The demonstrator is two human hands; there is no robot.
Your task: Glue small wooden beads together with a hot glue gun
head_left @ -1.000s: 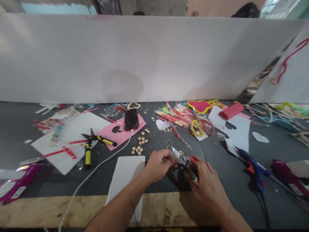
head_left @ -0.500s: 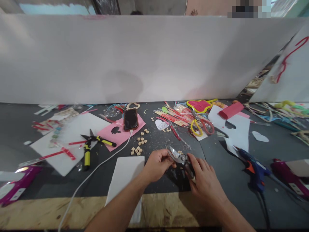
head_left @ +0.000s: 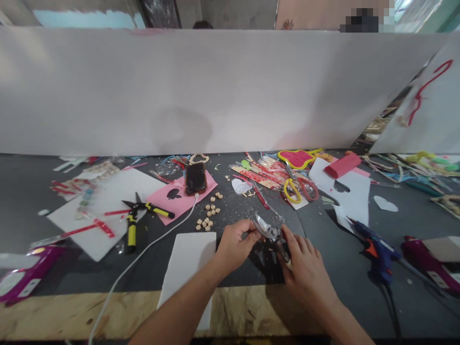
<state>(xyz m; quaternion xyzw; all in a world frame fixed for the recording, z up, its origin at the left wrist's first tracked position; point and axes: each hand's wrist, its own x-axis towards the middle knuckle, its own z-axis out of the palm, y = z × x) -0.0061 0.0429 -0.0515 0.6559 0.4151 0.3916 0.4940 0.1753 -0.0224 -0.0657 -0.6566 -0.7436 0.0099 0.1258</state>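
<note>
A pair of pruning shears (head_left: 269,231) is in my right hand (head_left: 311,263), whose fingers wrap around its handles. The metal blades point up and to the left, toward my left hand (head_left: 235,244). That hand is closed in a pinch at the blade tips; whatever small thing it may hold is hidden by the fingers. Left of my hands lie several small beige flower-shaped pieces (head_left: 206,224) in loose groups. Fine crumbs are scattered on the dark table (head_left: 230,278) around and beyond the hands. A white rectangular sheet (head_left: 189,258) lies under my left forearm.
Yellow-handled pliers (head_left: 132,230) and a phone (head_left: 196,178) on pink paper (head_left: 165,194) lie to the left. Scissors (head_left: 293,189) and patterned strips (head_left: 257,175) sit beyond my hands. A blue glue gun (head_left: 381,254) is at right. A white panel (head_left: 230,91) stands behind.
The shears' blades have shifted slightly up and to the right, and the fingertips of my left hand show more clearly beside them. Both hands keep nearly the same place. The view tilts slightly.
</note>
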